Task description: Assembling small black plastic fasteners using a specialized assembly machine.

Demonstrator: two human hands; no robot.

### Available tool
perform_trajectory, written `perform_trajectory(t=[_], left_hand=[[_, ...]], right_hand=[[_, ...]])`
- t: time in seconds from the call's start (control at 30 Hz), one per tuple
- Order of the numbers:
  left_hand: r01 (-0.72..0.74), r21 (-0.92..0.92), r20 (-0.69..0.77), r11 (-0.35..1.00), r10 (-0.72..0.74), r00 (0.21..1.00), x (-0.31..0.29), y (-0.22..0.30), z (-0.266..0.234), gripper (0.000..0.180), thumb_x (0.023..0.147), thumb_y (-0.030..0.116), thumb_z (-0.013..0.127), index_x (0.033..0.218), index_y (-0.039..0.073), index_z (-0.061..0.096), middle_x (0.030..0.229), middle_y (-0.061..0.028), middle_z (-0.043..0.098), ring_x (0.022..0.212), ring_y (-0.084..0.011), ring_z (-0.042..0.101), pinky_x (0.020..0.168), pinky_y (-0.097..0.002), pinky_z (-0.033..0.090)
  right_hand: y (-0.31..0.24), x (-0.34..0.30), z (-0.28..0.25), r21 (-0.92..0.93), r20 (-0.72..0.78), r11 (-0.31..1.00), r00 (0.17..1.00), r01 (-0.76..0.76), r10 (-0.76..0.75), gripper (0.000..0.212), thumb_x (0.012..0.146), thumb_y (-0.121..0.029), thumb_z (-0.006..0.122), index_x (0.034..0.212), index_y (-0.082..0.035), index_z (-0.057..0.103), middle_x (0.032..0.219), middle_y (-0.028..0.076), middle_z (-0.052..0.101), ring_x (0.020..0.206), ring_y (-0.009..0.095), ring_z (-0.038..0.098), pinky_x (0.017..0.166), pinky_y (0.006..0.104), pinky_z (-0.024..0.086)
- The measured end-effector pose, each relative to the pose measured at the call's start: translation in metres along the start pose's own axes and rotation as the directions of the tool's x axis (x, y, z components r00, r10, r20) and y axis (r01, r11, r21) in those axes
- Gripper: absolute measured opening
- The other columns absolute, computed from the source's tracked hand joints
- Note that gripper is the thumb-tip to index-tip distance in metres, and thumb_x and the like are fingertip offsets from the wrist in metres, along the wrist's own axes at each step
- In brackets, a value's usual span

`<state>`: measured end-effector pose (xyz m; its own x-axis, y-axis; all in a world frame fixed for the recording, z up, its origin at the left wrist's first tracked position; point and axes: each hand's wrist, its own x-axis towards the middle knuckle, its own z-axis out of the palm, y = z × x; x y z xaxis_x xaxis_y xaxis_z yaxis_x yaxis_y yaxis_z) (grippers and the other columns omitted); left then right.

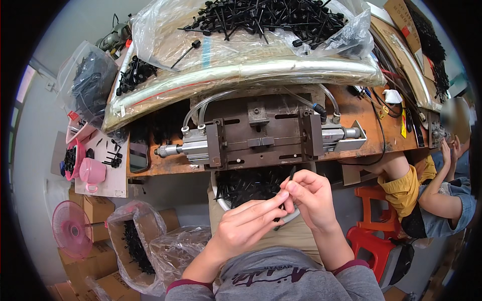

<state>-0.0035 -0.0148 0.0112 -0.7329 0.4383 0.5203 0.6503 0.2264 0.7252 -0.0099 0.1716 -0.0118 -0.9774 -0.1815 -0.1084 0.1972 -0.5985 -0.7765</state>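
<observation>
Black part (292,173): in the head view, your only one, it stands up from between the fingertips of your right hand (312,198), above your lap and just in front of the bench. Your right thumb and forefinger are pinched narrow on it. Your left hand (246,223) reaches across with its fingers close together and almost straight, their tips meeting the right hand's; whether they grip too, you cannot tell from here. A dark tip (276,220) shows below the left fingers, perhaps the same piece, perhaps another.

Under your hands a white tub (215,189) holds many loose black pieces (248,183). Past it, the dark metal fixture (236,113) sits on the wooden bench (359,113), well apart from your fingers.

The step in hand looks like working a single piece between both hands, clear of the fixture. The next move seems to call for a steady right pinch, leaving your left fingertips free to turn or feel along the piece.
</observation>
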Motion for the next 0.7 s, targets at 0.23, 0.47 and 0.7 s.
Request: perform_trajectory(t=[0.23, 0.47, 0.7], left_hand=[[-0.031, 0.365, -0.040, 0.930, 0.049, 0.998, 0.016, -0.014, 0.003, 0.027, 0.071, 0.004, 0.078, 0.095, -0.003, 0.067, 0.122, -0.0169, 0.065, 0.089, -0.0269, 0.069, 0.072, -0.0322, 0.058], [0.046, 0.644, -0.084, 0.764, 0.011, 0.996, 0.024, -0.048, 0.018, 0.026, 0.068, 0.009, 0.080, 0.091, 0.003, 0.069, 0.121, -0.0103, 0.068, 0.076, -0.0209, 0.069, 0.067, -0.0302, 0.055], [0.068, 0.652, -0.043, 0.755, -0.053, 0.998, 0.033, -0.048, 0.011, 0.025, 0.067, 0.013, 0.081, 0.088, 0.006, 0.070, 0.120, -0.0090, 0.069, 0.059, -0.0197, 0.065, 0.058, -0.0282, 0.051]], right_hand=[[-0.004, 0.002, -0.005, -0.308, -0.121, 0.951, 0.992, -0.004, -0.035, 0.011, 0.094, -0.007, 0.062, 0.098, 0.003, 0.065, 0.084, 0.010, 0.069, 0.060, 0.008, 0.057, 0.055, 0.0206, 0.045], [-0.004, -0.011, -0.009, -0.431, -0.106, 0.902, 0.991, 0.025, -0.078, 0.012, 0.095, -0.008, 0.063, 0.102, 0.001, 0.066, 0.088, 0.007, 0.069, 0.067, 0.005, 0.059, 0.059, 0.0182, 0.045], [-0.003, -0.015, -0.014, -0.448, -0.107, 0.893, 0.990, 0.033, -0.090, 0.011, 0.094, -0.006, 0.064, 0.102, 0.002, 0.066, 0.093, 0.007, 0.068, 0.077, 0.008, 0.063, 0.061, 0.0199, 0.048]])
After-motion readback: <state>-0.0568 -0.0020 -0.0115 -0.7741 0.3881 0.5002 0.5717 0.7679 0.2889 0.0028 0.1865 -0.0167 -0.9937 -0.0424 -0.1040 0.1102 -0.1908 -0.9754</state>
